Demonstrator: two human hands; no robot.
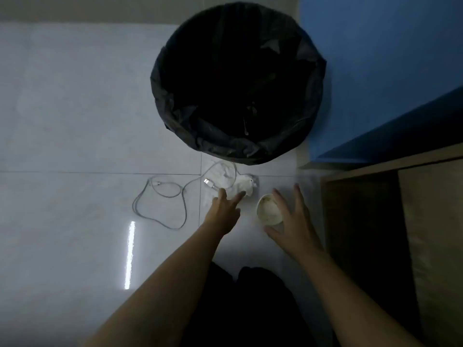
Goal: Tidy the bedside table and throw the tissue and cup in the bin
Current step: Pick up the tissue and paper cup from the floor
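Note:
A crumpled white tissue (240, 182) lies on the pale tiled floor just in front of a round bin (238, 81) lined with a black bag. My left hand (224, 209) reaches over the tissue's near edge with fingers spread, holding nothing. A small soiled paper cup (268, 212) lies on its side to the right of the tissue. Around the cup is my right hand (292, 219), fingers apart: thumb below it, fingers along its right side, not closed on it.
A white USB cable (172, 194) is looped on the floor, left of the tissue and partly over it. A wooden bedside table (406, 221) stands at the right, with a blue wall (375, 58) behind it. My dark-clothed legs (250, 296) fill the bottom middle.

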